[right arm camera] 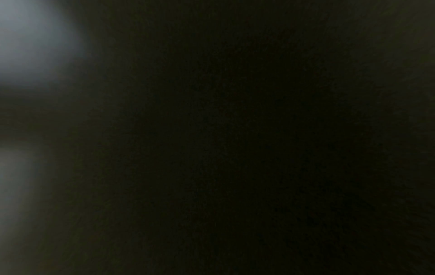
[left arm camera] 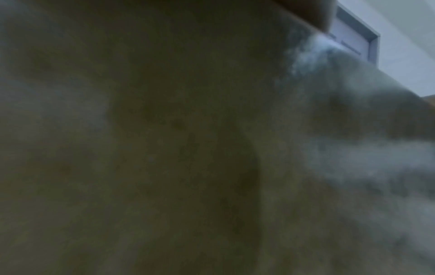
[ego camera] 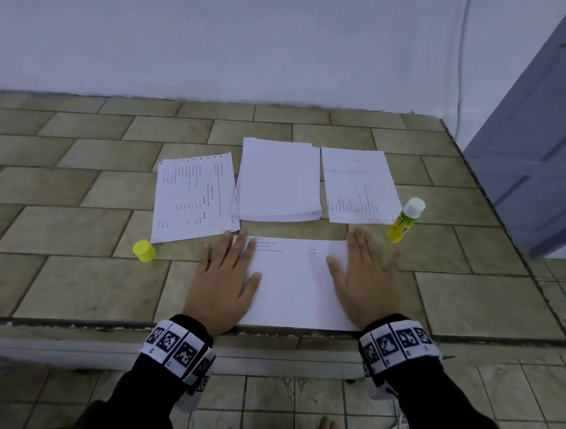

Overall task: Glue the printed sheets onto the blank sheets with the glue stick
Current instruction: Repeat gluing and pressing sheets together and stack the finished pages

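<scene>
A printed sheet (ego camera: 289, 282) lies flat at the near edge of the tiled ledge, text along its far edge. My left hand (ego camera: 224, 277) presses flat on its left side, fingers straight and spread. My right hand (ego camera: 363, 278) presses flat on its right side the same way. The glue stick (ego camera: 404, 220), yellow with a white top, stands uncapped to the right of my right hand. Its yellow cap (ego camera: 144, 251) lies left of my left hand. Both wrist views are dark and blurred against the surface.
Beyond the hands lie a printed pile (ego camera: 195, 197) at left, a thick stack of blank sheets (ego camera: 279, 182) in the middle and a printed sheet (ego camera: 356, 186) at right. A white wall stands behind; a blue-grey door (ego camera: 545, 140) is at right. White cable lies on the floor.
</scene>
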The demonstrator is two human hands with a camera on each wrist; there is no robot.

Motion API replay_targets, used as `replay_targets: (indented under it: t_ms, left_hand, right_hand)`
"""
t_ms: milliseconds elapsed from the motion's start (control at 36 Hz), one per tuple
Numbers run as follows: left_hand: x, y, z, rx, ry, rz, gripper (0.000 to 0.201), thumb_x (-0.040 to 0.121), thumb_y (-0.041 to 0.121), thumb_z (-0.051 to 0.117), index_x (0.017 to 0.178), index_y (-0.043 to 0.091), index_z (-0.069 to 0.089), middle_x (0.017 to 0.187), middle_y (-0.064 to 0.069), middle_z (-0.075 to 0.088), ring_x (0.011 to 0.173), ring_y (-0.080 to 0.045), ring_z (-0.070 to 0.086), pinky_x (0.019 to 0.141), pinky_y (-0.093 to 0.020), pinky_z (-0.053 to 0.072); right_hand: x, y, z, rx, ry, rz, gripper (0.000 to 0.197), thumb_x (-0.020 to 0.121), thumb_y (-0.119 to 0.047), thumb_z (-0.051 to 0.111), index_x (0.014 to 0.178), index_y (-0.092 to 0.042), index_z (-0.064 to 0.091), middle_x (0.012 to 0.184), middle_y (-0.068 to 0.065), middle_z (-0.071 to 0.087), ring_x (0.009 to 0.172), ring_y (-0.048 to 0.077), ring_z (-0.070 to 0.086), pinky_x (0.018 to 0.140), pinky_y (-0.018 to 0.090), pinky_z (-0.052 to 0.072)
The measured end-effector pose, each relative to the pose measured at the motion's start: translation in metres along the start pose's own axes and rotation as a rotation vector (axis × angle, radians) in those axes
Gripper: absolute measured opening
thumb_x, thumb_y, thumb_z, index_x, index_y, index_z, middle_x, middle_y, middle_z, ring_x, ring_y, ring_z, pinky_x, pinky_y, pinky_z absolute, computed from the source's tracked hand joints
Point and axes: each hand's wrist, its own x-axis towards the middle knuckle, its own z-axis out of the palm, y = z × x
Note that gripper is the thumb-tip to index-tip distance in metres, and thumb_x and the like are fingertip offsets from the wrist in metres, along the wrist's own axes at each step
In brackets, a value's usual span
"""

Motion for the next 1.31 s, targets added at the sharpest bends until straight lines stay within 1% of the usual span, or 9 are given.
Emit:
replay_targets:
  t_ms: [139,250,389,639,722,889,1055,1167,1305]
  left_hand:
    - [-0.001,0.001,-0.001,-0.017,-0.002,-0.011,0.072,0.095,0.055,0.009,0.156,0.018,0.02,0.165,0.0,0.008,0.152,-0.019,0.001,0.122,-0.048,0.002]
    - [-0.001,0.002,0.001,-0.007,-0.001,-0.011,0.07,0.097,0.054,0.014,0.155,0.016,0.025,0.164,-0.004,0.014,0.152,-0.023,0.009,0.12,-0.051,0.009]
    - [-0.001,0.002,-0.001,-0.005,-0.001,-0.018,0.069,0.097,0.053,0.015,0.154,0.018,0.027,0.163,-0.007,0.019,0.151,-0.028,0.014,0.12,-0.051,0.011]
    - [-0.001,0.003,-0.002,-0.012,-0.008,-0.032,0.071,0.096,0.054,0.011,0.156,0.019,0.025,0.164,-0.006,0.014,0.152,-0.026,0.008,0.121,-0.05,0.007]
    - [-0.001,0.003,-0.002,-0.013,-0.006,-0.034,0.072,0.095,0.054,0.01,0.156,0.018,0.024,0.164,-0.005,0.013,0.152,-0.025,0.007,0.12,-0.047,0.002]
    - [0.0,0.003,-0.003,-0.009,-0.014,-0.041,0.072,0.094,0.053,0.005,0.157,0.02,0.016,0.165,-0.002,0.005,0.152,-0.021,0.0,0.121,-0.047,0.001]
    - [-0.001,0.001,-0.001,0.018,-0.012,-0.024,0.063,0.101,0.044,0.009,0.154,0.015,0.027,0.162,-0.008,0.02,0.151,-0.024,0.013,0.118,-0.051,0.011]
    - [-0.001,0.001,-0.002,0.025,-0.013,-0.018,0.062,0.101,0.041,0.015,0.152,0.012,0.033,0.16,-0.01,0.026,0.149,-0.027,0.021,0.117,-0.053,0.018]
    - [-0.002,0.004,-0.004,0.016,-0.032,-0.045,0.071,0.096,0.046,0.001,0.156,0.011,0.014,0.164,-0.005,0.009,0.152,-0.02,0.002,0.121,-0.046,0.001]
  right_hand:
    - [-0.01,-0.036,0.002,0.021,-0.018,-0.259,0.088,0.087,-0.064,-0.015,0.155,-0.011,0.008,0.163,0.002,0.004,0.15,0.013,-0.002,0.116,0.055,-0.011]
    - [-0.012,-0.06,0.018,0.031,-0.102,-0.415,0.098,0.079,-0.065,-0.024,0.155,-0.012,0.008,0.163,0.001,0.003,0.149,0.011,-0.003,0.115,0.054,-0.016]
    - [-0.006,-0.048,0.018,0.032,-0.105,-0.343,0.102,0.075,-0.067,-0.03,0.155,-0.017,0.009,0.163,-0.006,0.006,0.148,0.004,0.0,0.118,0.053,-0.012]
    - [0.003,0.005,-0.005,0.156,-0.108,-0.14,0.076,0.092,-0.059,0.002,0.154,-0.018,0.016,0.162,-0.007,0.011,0.148,0.002,0.006,0.117,0.046,-0.013]
    - [0.003,-0.002,-0.006,0.049,-0.09,-0.111,0.079,0.09,-0.059,-0.002,0.154,-0.016,0.014,0.163,-0.004,0.007,0.149,0.007,0.002,0.115,0.051,-0.015]
    - [-0.01,-0.04,0.004,-0.024,-0.016,-0.326,0.09,0.087,-0.062,-0.018,0.154,-0.012,0.012,0.162,0.002,0.008,0.15,0.013,0.002,0.113,0.053,-0.018]
    - [-0.013,-0.083,0.026,0.009,-0.074,-0.506,0.068,0.098,-0.049,0.014,0.148,-0.008,0.033,0.157,0.006,0.029,0.147,0.016,0.02,0.115,0.061,0.011]
    - [-0.008,-0.073,0.03,0.033,-0.077,-0.523,0.075,0.095,-0.058,0.008,0.153,-0.011,0.021,0.161,0.002,0.015,0.149,0.013,0.009,0.119,0.054,0.007]
    - [-0.002,-0.028,0.022,-0.025,-0.041,-0.288,0.085,0.086,-0.065,-0.002,0.155,-0.016,0.006,0.163,-0.003,0.003,0.149,0.008,-0.002,0.12,0.046,-0.005]
